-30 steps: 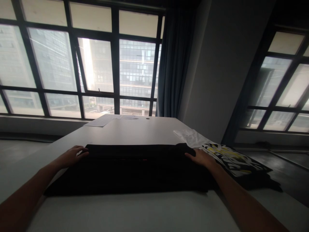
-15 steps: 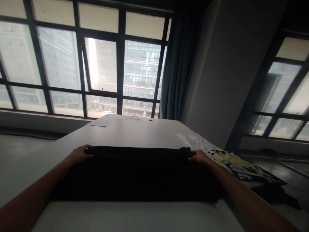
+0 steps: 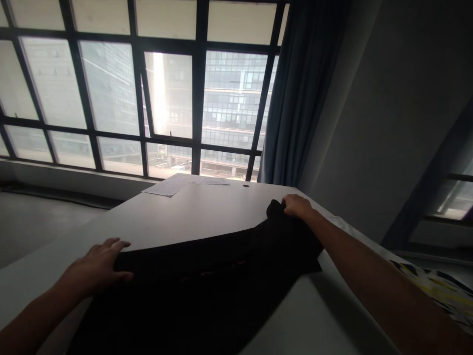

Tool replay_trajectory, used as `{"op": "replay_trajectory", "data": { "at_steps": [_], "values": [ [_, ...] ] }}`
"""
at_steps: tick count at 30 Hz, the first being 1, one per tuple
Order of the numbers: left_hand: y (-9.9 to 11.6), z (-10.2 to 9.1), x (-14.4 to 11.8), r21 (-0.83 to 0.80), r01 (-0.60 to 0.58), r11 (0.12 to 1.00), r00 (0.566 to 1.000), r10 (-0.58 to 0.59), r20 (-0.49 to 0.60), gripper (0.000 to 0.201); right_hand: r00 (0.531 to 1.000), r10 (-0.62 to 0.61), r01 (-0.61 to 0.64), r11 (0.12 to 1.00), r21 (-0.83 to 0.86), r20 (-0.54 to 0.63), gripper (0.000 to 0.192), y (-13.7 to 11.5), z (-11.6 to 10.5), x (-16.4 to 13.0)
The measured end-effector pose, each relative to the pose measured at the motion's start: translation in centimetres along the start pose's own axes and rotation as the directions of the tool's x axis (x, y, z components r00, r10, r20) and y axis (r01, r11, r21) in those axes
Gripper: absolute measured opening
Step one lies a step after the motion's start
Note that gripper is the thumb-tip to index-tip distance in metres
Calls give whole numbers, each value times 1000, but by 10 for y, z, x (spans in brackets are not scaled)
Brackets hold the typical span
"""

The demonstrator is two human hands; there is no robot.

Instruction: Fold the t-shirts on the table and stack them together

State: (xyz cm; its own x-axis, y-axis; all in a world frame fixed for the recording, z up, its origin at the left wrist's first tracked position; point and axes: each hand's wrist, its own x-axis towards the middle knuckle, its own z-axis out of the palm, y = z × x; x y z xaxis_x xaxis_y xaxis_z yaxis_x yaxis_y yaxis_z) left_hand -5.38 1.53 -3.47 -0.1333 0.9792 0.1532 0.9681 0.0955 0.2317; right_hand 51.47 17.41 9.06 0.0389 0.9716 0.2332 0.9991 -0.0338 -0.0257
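Note:
A folded black garment (image 3: 177,296) lies across the white table in front of me, with small reddish marks near its upper fold. My right hand (image 3: 296,206) has its fingers closed on the garment's far right corner and holds that side raised. At the left edge, my left hand (image 3: 96,264) rests against the cloth with fingers and thumb spread apart. The garment's details are lost in the dark.
White paper sheets (image 3: 168,186) lie at the far left of the table (image 3: 207,212), near a round hole. A patterned black, white and yellow cloth (image 3: 439,291) is at the right. Windows and a blue curtain (image 3: 295,118) stand behind.
My right hand has lifted the garment's right corner up and away, so the cloth now slants. My left hand has moved nearer and its fingers have spread. The view has turned left.

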Motion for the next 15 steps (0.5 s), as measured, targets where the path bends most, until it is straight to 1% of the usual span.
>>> {"op": "replay_trajectory", "data": {
  "at_steps": [2, 4, 5, 6, 8, 10, 13, 15],
  "values": [
    [10, 2, 0, -36, -76, 996, 996, 78, 50, 78, 991, -12, 9, 1000, -21, -133, 35, -23, -8, 25],
    [22, 6, 2, -78, -141, 987, 987, 146, 67, 72, 973, 26, -33, 999, -26, -231, 47, -43, -9, 43],
    [27, 8, 2, -91, -159, 983, 984, 166, 67, 70, 968, 50, -58, 998, -25, -244, 51, -51, -6, 48],
    [31, 10, 3, -98, -168, 981, 982, 175, 64, 66, 972, 64, -72, 997, -26, -228, 54, -59, -1, 49],
    [37, 13, 3, -106, -181, 978, 981, 187, 52, 57, 988, 54, -59, 998, -32, -145, 53, -71, 14, 43],
    [41, 12, 2, -114, -188, 975, 980, 194, 39, 49, 1000, 12, -13, 999, -33, -28, 48, -78, 31, 26],
    [45, 6, 1, -156, -184, 971, 978, 196, 67, 42, 987, -30, 38, 998, -45, 158, 44, -80, 52, -10],
    [48, 0, 0, -163, -169, 972, 978, 186, 96, 41, 969, -14, 30, 998, -60, 246, 46, -77, 60, -34]
  ]
}}
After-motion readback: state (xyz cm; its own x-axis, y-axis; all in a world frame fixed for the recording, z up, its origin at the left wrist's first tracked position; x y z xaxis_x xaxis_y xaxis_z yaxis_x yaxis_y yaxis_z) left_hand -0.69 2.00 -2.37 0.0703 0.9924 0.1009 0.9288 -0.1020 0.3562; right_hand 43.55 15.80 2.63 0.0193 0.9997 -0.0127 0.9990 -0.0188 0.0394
